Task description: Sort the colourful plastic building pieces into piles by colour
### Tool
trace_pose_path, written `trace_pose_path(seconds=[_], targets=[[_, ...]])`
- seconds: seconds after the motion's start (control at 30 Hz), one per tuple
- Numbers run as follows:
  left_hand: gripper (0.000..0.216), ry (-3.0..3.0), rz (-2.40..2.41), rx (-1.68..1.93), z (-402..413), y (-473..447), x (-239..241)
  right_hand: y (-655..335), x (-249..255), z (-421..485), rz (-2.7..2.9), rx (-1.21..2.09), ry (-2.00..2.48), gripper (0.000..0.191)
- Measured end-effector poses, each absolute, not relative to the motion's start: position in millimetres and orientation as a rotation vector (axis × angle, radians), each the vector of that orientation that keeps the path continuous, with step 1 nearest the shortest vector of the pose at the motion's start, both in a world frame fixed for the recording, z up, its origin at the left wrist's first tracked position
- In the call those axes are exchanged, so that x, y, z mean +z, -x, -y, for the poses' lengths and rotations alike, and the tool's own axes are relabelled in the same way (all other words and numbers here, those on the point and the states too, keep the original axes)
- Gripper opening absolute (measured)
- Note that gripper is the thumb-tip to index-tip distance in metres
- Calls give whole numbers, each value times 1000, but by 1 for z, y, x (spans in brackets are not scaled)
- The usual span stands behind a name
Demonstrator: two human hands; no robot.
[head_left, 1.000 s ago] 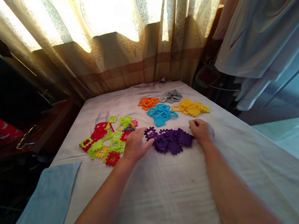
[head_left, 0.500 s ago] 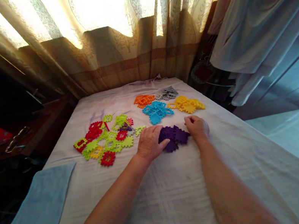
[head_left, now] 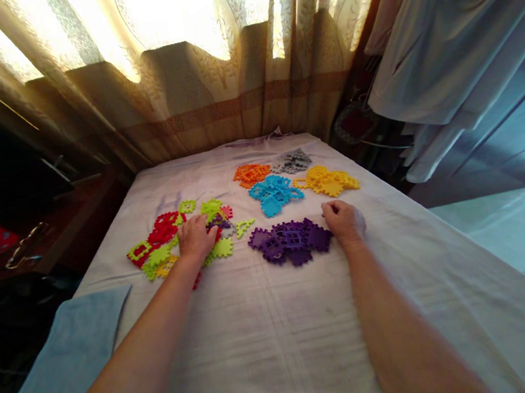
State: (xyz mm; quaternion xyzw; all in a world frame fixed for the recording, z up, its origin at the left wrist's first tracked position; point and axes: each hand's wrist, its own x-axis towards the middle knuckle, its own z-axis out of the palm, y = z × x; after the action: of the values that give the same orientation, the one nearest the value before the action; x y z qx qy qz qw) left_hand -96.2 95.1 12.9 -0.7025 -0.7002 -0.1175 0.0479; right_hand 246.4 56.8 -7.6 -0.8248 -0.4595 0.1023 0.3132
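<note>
My left hand [head_left: 194, 235] reaches over the mixed pile of red, lime green and other toothed plastic building pieces [head_left: 163, 230]. Its thumb stands apart from the bent fingers, whose tips touch or hover just above the pieces; I see nothing held. A few purple pieces [head_left: 219, 222] lie by those fingertips. My right hand [head_left: 344, 220] rests closed on the sheet, with nothing showing in its curled fingers. Just left of it is a pile of purple toothed pieces [head_left: 295, 239], some solid and some with window-like openings.
Behind the purple pile are separate piles of blue [head_left: 274, 194], orange [head_left: 251, 174], grey [head_left: 291, 162] and yellow pieces [head_left: 325, 180]. A folded light blue cloth [head_left: 64, 367] lies at the left edge of the sheet-covered surface [head_left: 270, 357]. Curtains [head_left: 202, 85] hang behind.
My left hand has left the purple pile and moved left to the mixed pile. More of the purple pieces now show. My right hand has stayed in place, closed.
</note>
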Motion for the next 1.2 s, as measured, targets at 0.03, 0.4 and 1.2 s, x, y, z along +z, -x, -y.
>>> trace_pose_path(seconds=[0.03,0.4,1.2], targets=[[41,2132,2141,-337,-97,99,11,-246,-8,-57,1212,267,2175,31],[50,2138,2223,-367,-103,98,11,-246,-7,-57,1210,251,2181,30],[26,2367,2284,-867,-82,77,29,-244,-2,-56,1224,310,2221,32]])
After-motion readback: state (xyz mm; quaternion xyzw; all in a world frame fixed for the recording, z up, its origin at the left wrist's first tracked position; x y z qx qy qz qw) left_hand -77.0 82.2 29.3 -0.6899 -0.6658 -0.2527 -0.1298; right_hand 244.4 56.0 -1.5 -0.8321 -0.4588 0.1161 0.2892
